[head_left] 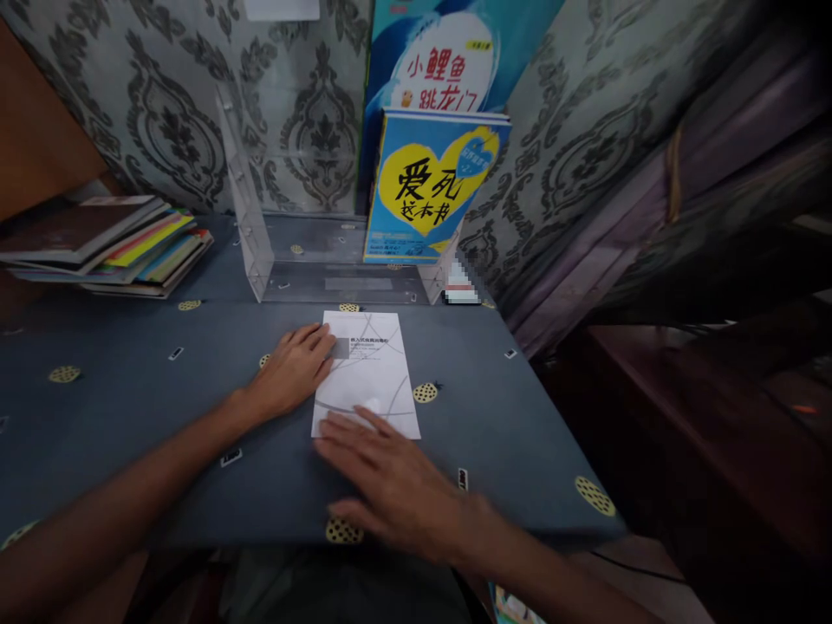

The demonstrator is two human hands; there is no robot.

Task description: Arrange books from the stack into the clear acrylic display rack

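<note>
A white booklet (370, 373) with grey curved lines and small dark print lies flat on the blue-grey tablecloth. My left hand (295, 368) rests at its left edge, fingertips on the cover and fingers slightly apart. Over the booklet's lower edge is my right hand (390, 485), palm down, with its fingers spread and its thumb stretched to the left. Neither hand grips anything. Behind the booklet stands a clear plastic rack (253, 234), with a blue and yellow book (435, 186) upright at its right side.
A taller teal book (442, 52) stands behind the blue and yellow one. Several stacked books (110, 243) lie at the back left of the table (507, 416). Beside the rack's right foot is a small pixelated item (462, 286). A curtain (624, 199) hangs on the right.
</note>
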